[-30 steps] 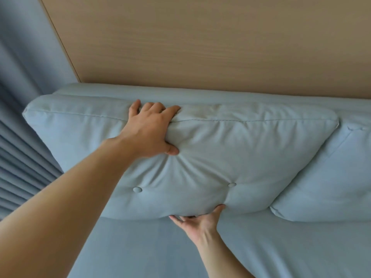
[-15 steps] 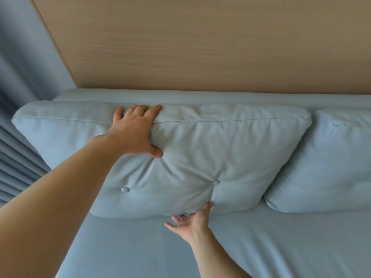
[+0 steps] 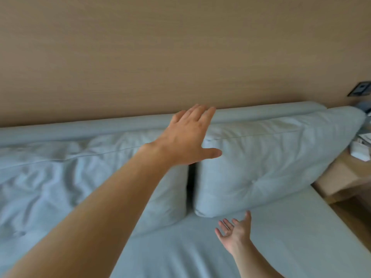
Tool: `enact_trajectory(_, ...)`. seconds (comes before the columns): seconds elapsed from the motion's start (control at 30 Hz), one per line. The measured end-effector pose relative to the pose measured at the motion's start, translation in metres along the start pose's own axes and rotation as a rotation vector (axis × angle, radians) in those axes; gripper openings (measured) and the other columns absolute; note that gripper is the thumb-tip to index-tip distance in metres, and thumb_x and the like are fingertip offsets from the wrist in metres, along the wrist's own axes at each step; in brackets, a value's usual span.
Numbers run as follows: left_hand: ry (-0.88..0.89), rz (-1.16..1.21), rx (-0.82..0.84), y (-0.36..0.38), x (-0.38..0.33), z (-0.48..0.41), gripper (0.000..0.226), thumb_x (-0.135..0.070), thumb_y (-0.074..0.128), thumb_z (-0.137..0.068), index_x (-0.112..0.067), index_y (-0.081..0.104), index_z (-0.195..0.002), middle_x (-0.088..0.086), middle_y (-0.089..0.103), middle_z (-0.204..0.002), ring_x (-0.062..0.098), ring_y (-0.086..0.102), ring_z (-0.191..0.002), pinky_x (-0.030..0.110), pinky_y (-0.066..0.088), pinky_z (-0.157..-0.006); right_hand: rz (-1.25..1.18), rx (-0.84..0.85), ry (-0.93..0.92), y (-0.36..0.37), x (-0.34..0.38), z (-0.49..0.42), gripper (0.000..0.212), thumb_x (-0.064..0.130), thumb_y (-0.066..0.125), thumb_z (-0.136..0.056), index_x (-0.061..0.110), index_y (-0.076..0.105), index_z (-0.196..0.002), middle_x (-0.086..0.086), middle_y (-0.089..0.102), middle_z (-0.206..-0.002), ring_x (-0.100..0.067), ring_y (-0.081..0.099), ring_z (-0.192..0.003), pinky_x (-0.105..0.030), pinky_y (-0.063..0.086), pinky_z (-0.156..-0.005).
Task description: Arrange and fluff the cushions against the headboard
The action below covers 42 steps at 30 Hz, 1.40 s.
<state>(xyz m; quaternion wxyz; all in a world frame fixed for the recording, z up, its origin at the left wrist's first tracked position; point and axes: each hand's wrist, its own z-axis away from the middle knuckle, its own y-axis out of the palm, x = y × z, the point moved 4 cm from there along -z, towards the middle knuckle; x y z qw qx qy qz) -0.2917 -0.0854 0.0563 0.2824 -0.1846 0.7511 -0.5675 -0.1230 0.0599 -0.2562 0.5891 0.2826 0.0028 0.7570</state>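
Two pale blue cushions lean side by side against the padded blue headboard (image 3: 80, 129). The left cushion (image 3: 60, 177) is creased and blurred. The right cushion (image 3: 271, 161) stands upright with a dark gap between the two. My left hand (image 3: 188, 137) hovers open, fingers spread, over the top of that gap, its thumb by the right cushion's upper left corner. My right hand (image 3: 234, 231) is open, palm up, just below the right cushion's bottom edge, above the blue mattress (image 3: 220, 257). Neither hand holds anything.
A wooden wall panel (image 3: 180, 47) rises behind the headboard. At the right, a wooden bedside table (image 3: 345, 173) carries a white object (image 3: 359, 151). A dark wall switch plate (image 3: 360, 91) sits above it.
Both hands have let go of the left cushion and moved right toward the right cushion. The view has swung right, so the curtain is gone and the bedside table shows.
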Motion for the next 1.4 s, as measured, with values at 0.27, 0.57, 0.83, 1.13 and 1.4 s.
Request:
enact_trajectory(0.27,-0.091,-0.1,0.116,0.115,-0.115,-0.153,0.121,-0.083,0.062,-0.072,-0.017,0.015,-0.161,0.009,0.027,-0.164,0.026,0.016,-0.153,0.05,0.015,-0.123,-0.012,0.021,0.022,-0.049,0.16,-0.074,0.108,0.096,0.035,-0.07,0.035,0.027,-0.158,-0.007,0.016,-0.169,-0.025,0.017,-0.156,-0.058,0.018,-0.123)
enact_trajectory(0.57,-0.206,-0.251,0.019,0.188,-0.121,-0.175,0.103,-0.068,0.072,-0.071,-0.03,0.025,-0.155,0.01,0.046,-0.143,0.031,0.036,-0.14,0.062,0.015,-0.118,-0.008,0.147,0.038,-0.06,0.186,-0.148,0.103,0.096,0.049,-0.062,0.029,0.056,-0.14,-0.008,0.049,-0.147,-0.03,0.051,-0.13,-0.065,0.035,-0.111)
enact_trajectory(0.83,-0.284,-0.208,0.012,0.178,-0.102,-0.164,0.093,-0.057,0.076,-0.075,-0.035,0.031,-0.153,0.008,0.051,-0.136,0.027,0.044,-0.135,0.06,0.013,-0.12,-0.029,0.175,0.014,-0.036,0.17,-0.142,0.086,0.092,0.043,-0.074,0.032,0.062,-0.133,-0.004,0.058,-0.139,-0.032,0.056,-0.123,-0.068,0.041,-0.106)
enact_trajectory(1.13,-0.281,-0.245,0.018,0.173,-0.078,-0.142,0.104,-0.062,0.076,-0.074,-0.037,0.019,-0.158,0.009,0.038,-0.151,0.026,0.03,-0.147,0.06,0.007,-0.121,0.005,0.169,0.093,-0.024,0.134,-0.146,0.094,0.097,0.037,-0.068,0.034,0.059,-0.136,-0.003,0.054,-0.146,-0.034,0.051,-0.131,-0.072,0.038,-0.105)
enact_trajectory(1.4,-0.266,-0.148,0.055,0.158,-0.086,-0.124,0.115,-0.067,0.072,-0.077,-0.038,-0.002,-0.161,0.005,0.006,-0.171,0.022,-0.003,-0.157,0.055,-0.002,-0.123,0.455,-0.066,0.186,-0.038,0.145,-0.1,0.079,0.075,0.03,-0.091,0.03,0.035,-0.155,0.0,0.027,-0.167,-0.033,0.033,-0.149,-0.062,0.025,-0.118)
